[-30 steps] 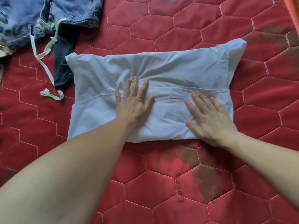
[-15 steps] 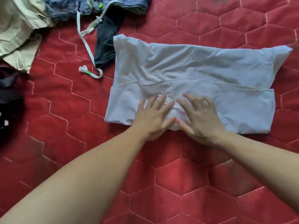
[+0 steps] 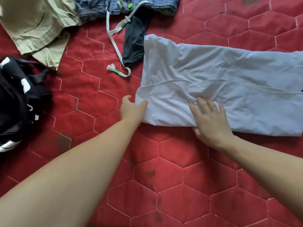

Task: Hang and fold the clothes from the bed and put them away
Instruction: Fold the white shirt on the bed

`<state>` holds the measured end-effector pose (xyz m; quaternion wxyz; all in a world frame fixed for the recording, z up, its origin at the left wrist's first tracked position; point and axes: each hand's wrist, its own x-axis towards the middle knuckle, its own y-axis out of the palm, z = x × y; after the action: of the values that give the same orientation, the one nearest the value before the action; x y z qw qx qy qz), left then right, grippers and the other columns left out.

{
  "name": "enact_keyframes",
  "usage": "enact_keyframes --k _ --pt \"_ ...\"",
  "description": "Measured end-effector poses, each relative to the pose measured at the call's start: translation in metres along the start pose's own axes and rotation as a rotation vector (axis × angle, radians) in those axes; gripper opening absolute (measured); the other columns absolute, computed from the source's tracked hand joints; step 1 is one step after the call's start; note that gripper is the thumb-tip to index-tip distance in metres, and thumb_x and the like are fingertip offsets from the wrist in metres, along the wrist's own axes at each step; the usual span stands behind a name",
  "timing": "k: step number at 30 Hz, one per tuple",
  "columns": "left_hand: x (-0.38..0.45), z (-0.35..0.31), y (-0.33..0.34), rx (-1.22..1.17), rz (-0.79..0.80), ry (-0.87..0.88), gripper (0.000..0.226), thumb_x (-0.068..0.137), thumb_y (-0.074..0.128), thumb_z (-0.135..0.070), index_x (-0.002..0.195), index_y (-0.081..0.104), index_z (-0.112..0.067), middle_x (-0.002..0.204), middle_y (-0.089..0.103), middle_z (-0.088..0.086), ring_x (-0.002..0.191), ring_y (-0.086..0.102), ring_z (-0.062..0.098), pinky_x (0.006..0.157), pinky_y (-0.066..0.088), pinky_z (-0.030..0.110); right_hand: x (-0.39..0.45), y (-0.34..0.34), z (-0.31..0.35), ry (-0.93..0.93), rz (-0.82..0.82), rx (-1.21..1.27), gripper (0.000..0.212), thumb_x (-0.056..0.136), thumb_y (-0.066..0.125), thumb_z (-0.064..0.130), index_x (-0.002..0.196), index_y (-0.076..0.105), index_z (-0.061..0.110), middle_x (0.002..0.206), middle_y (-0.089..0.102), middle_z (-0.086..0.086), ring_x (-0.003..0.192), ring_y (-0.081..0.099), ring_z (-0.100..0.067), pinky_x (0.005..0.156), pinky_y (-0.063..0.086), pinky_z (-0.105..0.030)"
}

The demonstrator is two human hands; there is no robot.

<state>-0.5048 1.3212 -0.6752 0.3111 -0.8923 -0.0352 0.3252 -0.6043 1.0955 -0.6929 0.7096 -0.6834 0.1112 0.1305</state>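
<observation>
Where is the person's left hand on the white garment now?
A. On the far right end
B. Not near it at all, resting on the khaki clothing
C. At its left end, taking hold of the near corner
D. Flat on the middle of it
C: the left hand is at the left end of the white garment, its thumb over the near corner edge, while the right hand presses flat nearer the middle.

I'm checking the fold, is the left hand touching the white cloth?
Touching. The head view shows the left hand at the white cloth's left end, its thumb lying on the fabric's edge.
</observation>
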Motion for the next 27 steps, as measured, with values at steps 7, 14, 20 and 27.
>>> enact_keyframes --k 7,14,20,27 --pt "0.003 -0.019 -0.004 -0.164 0.232 -0.082 0.023 0.080 0.075 -0.025 0.096 0.069 -0.009 0.106 0.071 0.009 0.097 0.068 0.026 0.083 0.054 0.037 -0.017 -0.005 -0.004 -0.009 0.018 0.100 0.077 0.071 0.053 0.013 0.145 0.035 0.019 0.155 0.032 -0.008 0.138 0.033 -0.036 0.110 0.027 -0.060" --pt "-0.001 -0.032 0.011 -0.094 0.218 -0.114 0.039 0.080 0.071 -0.017 0.117 0.061 -0.009 0.109 0.067 0.006 0.099 0.066 0.026 0.088 0.055 0.038 -0.033 0.000 -0.003 -0.027 0.080 0.150 0.073 0.082 0.029 0.053 0.149 0.030 0.025 0.159 0.025 -0.004 0.145 0.023 -0.035 0.115 0.018 -0.060" --pt "-0.058 -0.073 0.023 -0.051 0.159 0.320 0.029 0.082 0.054 -0.010 0.110 0.056 -0.020 0.089 0.060 -0.011 0.082 0.058 0.010 0.072 0.046 0.025 -0.017 -0.042 0.015 0.185 0.018 0.742 0.095 0.069 0.025 0.085 0.149 0.031 0.034 0.156 0.030 0.011 0.143 0.026 -0.011 0.118 0.015 -0.051" --pt "-0.105 -0.130 0.068 -0.089 0.265 0.427 0.025 0.090 0.044 -0.011 0.104 0.064 -0.014 0.088 0.066 0.004 0.084 0.060 0.023 0.076 0.048 0.035 0.000 -0.103 -0.017 0.379 0.056 2.112 0.046 0.096 0.043 0.049 0.112 0.067 0.014 0.105 0.072 -0.007 0.093 0.070 -0.017 0.084 0.057 -0.036"
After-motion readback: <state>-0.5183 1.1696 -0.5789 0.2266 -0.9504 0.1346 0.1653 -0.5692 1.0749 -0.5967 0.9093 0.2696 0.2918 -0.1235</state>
